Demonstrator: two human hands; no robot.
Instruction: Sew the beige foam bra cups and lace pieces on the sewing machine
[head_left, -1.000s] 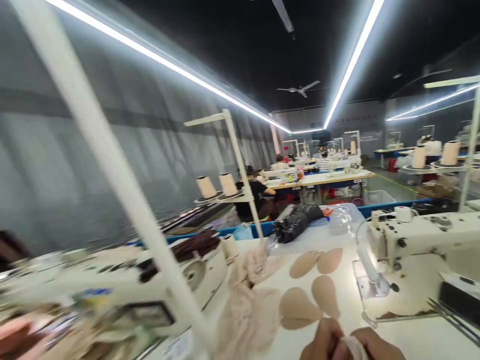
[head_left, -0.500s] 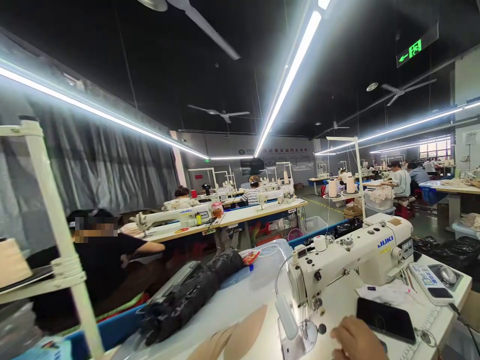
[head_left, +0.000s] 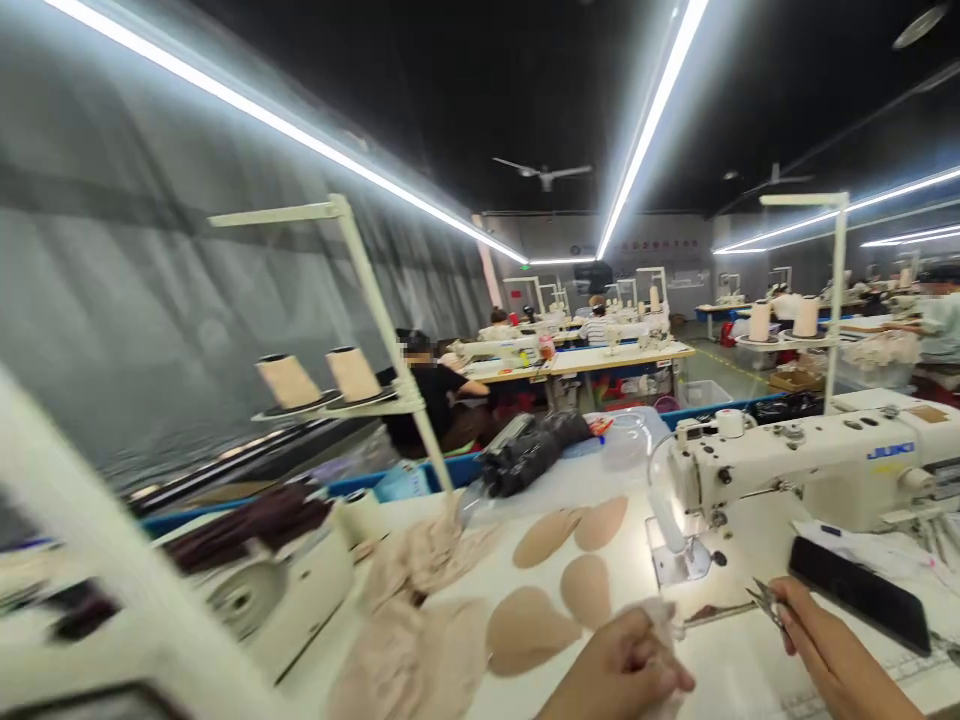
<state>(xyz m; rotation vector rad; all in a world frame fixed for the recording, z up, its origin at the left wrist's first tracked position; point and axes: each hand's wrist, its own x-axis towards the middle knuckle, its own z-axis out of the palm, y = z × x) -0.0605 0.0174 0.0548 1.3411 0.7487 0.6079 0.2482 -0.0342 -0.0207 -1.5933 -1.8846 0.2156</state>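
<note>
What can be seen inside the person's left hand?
Crumpled whitish fabric sticks out of the left hand. The part inside the grip is covered, so its full shape cannot be seen.

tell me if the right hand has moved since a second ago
Yes, rightward: the right hand was just below the needle plate in view, and is now to its right, near the black phone.

The white table [head_left: 724, 672] bears beige pieces [head_left: 531, 625], what seems crumpled cloth [head_left: 424, 655], a sewing machine [head_left: 814, 455], a black phone [head_left: 859, 595]
</note>
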